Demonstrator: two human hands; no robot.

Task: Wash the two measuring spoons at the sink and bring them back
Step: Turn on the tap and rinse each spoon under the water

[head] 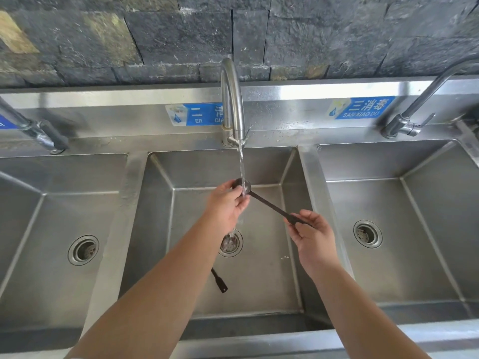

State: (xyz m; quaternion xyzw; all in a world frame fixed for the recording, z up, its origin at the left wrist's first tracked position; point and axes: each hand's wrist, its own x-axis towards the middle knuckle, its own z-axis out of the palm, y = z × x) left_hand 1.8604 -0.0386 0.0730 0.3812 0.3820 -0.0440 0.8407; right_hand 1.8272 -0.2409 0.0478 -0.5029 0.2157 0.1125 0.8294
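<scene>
Black plastic handle pinched in the right hand (312, 235), fingers closed on its end; left hand (228, 203) wrapped round the bowl of this measuring spoon (269, 204), rubbing it under the running stream from the middle tap (232, 99). Second measuring spoon (219, 281) lying loose on the floor of the middle sink (290, 161), near the drain (230, 243), partly hidden by the left forearm. Judged: first spoon mid-wash. Next: set it aside or keep hold, pick up the other, rinse likewise, shut off the water, carry both back.
</scene>
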